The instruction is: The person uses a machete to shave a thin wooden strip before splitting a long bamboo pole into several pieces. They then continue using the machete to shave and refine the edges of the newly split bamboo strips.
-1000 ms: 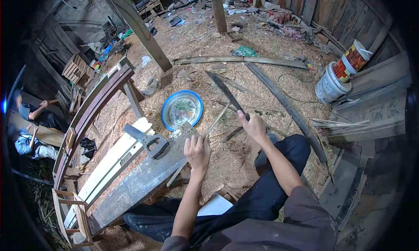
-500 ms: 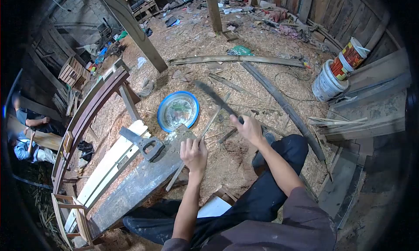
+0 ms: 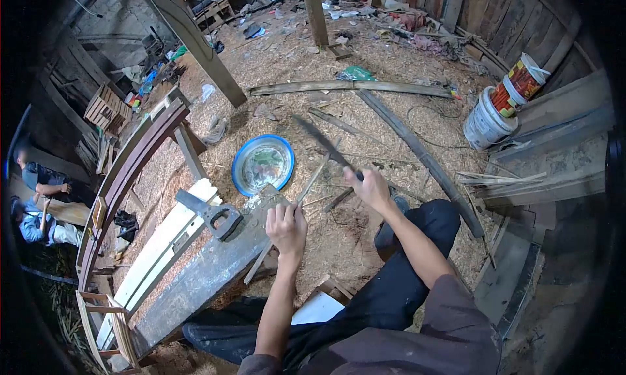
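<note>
My left hand is wrapped round a thin wooden strip, which slants up and away past the fist. The strip's lower end sticks out below the hand, beside the worn bench plank. In my right hand is the handle of a machete. Its long dark blade points forward and left, passing close to the strip's far end; whether they touch I cannot tell. On the bench to the left of my left hand lies a handsaw with a dark handle.
A blue-rimmed basin rests on the shavings-covered floor. Long beams lie beyond my right hand. Stacked buckets stand at the right, a wooden post at the back left. Two people sit at the far left.
The view has shifted slightly. The machete blade sits at almost the same angle, a little lower against the strip, and both hands keep their hold.
</note>
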The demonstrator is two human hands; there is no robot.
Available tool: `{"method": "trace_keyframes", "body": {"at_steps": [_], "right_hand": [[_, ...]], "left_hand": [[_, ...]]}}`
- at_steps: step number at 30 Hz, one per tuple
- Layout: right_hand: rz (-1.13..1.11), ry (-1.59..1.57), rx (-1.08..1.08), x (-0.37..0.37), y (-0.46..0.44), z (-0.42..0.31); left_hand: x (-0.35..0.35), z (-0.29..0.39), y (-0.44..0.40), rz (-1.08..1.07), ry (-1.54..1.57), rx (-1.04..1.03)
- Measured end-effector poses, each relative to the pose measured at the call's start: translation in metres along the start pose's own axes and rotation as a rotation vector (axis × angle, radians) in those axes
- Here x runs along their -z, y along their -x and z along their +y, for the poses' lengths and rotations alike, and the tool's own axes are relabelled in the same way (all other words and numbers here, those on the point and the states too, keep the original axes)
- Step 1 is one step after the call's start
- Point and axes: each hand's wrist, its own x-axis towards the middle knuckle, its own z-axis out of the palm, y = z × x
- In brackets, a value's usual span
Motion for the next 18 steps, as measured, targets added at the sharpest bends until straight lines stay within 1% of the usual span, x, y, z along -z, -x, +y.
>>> {"method": "trace_keyframes", "body": {"at_steps": [2, 3, 4, 6, 7, 8, 10, 11, 12, 14, 15, 16, 18], "right_hand": [[0.169, -0.088, -0.061, 0.0, -0.005, -0.002], [0.104, -0.12, -0.052, -0.001, 0.001, -0.004], [0.106, -0.118, -0.047, 0.002, 0.009, -0.009], [-0.125, 0.062, 0.102, 0.003, 0.025, -0.017], [-0.082, 0.117, 0.152, 0.002, 0.023, -0.016], [-0.094, 0.112, 0.142, 0.0, 0.019, -0.014], [0.01, 0.037, -0.015, -0.001, -0.005, -0.011], [0.017, 0.009, -0.075, 0.002, -0.011, -0.012], [0.018, 0.013, -0.075, 0.003, -0.008, -0.011], [0.085, -0.023, 0.029, 0.001, -0.005, -0.014], [0.032, 0.073, 0.105, 0.003, 0.005, -0.013], [0.035, 0.073, 0.107, 0.009, 0.005, -0.021], [-0.123, 0.212, 0.092, 0.02, 0.011, -0.03]], "left_hand": [[0.0, 0.001, -0.002, -0.024, -0.007, -0.005], [-0.001, 0.0, -0.003, -0.017, -0.006, -0.01], [-0.002, 0.0, -0.003, 0.002, 0.002, -0.01], [-0.003, 0.0, -0.002, 0.012, 0.009, -0.011], [-0.003, 0.001, -0.003, 0.0, 0.001, -0.012], [-0.001, 0.001, 0.0, -0.019, -0.009, -0.011], [0.0, 0.003, 0.0, -0.018, -0.033, -0.003], [0.0, 0.005, 0.0, -0.009, -0.049, -0.001], [0.0, 0.007, 0.003, -0.008, -0.046, 0.0], [-0.002, 0.002, 0.0, 0.018, -0.026, -0.029], [-0.002, 0.002, -0.001, 0.03, -0.031, -0.04], [-0.003, 0.0, -0.002, 0.033, -0.031, -0.043], [-0.005, 0.0, 0.001, 0.013, -0.033, -0.038]]}}
